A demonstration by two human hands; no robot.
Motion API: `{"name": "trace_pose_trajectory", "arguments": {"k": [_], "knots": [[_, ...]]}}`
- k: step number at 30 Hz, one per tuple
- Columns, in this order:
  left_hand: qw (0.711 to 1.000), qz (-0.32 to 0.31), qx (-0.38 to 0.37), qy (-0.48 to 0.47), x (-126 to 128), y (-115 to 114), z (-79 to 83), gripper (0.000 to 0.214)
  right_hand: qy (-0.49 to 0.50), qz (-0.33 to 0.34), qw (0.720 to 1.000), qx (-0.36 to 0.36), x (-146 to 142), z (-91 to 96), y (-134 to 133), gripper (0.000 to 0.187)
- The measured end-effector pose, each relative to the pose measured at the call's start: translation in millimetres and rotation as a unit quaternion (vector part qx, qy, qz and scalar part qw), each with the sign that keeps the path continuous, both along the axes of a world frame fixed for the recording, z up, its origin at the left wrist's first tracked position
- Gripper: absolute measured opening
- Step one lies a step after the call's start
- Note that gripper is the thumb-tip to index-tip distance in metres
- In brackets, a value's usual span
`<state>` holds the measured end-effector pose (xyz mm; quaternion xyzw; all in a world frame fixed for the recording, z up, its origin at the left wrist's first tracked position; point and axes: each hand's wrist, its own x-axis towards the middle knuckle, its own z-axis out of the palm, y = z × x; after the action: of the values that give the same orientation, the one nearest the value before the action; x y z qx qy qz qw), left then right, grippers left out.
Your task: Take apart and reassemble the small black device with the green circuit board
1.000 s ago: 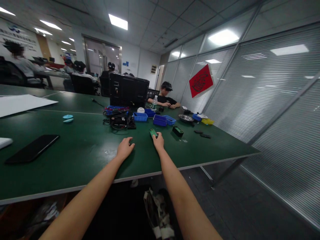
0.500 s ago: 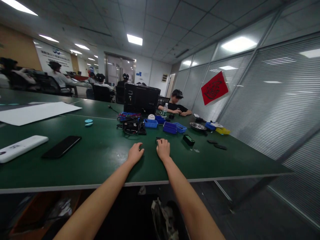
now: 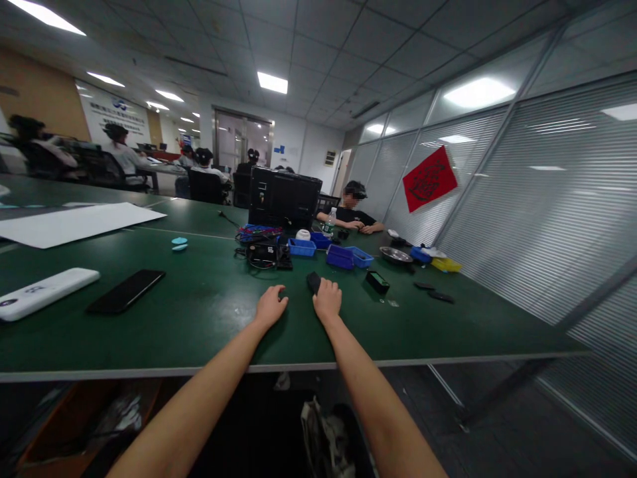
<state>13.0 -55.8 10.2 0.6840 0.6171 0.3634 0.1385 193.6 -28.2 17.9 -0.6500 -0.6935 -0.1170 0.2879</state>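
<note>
My right hand (image 3: 328, 299) is closed on a small black object (image 3: 313, 282), which sticks out beyond the fingers on the left side. Its exact kind cannot be made out. My left hand (image 3: 271, 306) rests on the green table (image 3: 209, 332), thumb and forefinger apart, with nothing visible in it; its other fingers are mostly hidden. Right of my right hand lies a black box with a green top (image 3: 377, 281). Ahead of both hands stand a black device with cables (image 3: 266, 253) and a blue tray (image 3: 302, 247).
A black monitor (image 3: 284, 199) stands behind the blue bins (image 3: 340, 256) and a water bottle (image 3: 330, 223). A person (image 3: 353, 212) sits across the table. To the left lie a black phone-like slab (image 3: 126, 291) and a white device (image 3: 50, 292); to the right, a metal dish (image 3: 395, 255).
The black object in my right hand has tipped up and shows more of its surface. My left hand stays almost still. The view has shifted slightly.
</note>
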Motion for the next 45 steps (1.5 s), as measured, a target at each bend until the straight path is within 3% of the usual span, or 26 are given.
{"name": "trace_pose_trajectory", "arguments": {"k": [4,10,13,17,20,27,33,40,45], "knots": [[1.0,0.001,-0.003,-0.001,1,-1,1.6,0.037,-0.012,0.11,0.994,0.01,-10,4.5,-8,0.046],[1.0,0.001,0.004,-0.003,1,0,0.9,0.035,0.138,0.073,0.988,-0.001,-5,-1.3,4,0.038],[1.0,0.001,0.005,-0.02,2,1,1.2,0.04,0.192,0.1,0.975,-0.039,-5,-4.4,9,0.034],[0.998,-0.001,0.061,-0.007,4,0,2.7,0.062,0.252,0.202,0.943,-0.085,-20,-4.7,4,0.032],[0.997,0.016,0.076,0.03,4,-1,1.9,0.066,0.304,0.266,0.905,-0.137,-28,-4.1,1,0.033],[0.997,0.051,0.023,0.06,1,2,3.5,0.043,0.384,0.236,0.882,-0.141,-22,-5.9,12,0.025],[0.991,0.074,0.006,0.108,-6,-5,14.8,0.04,0.419,0.221,0.87,-0.14,-12,-12.5,22,0.024],[0.984,0.085,-0.01,0.158,-47,-19,23.8,0.041,0.464,0.219,0.845,-0.149,-4,-20.4,31,0.025],[0.968,0.181,-0.052,0.166,-107,-17,31.9,0.045,0.464,0.227,0.841,-0.158,-5,-18.8,29,0.023]]}}
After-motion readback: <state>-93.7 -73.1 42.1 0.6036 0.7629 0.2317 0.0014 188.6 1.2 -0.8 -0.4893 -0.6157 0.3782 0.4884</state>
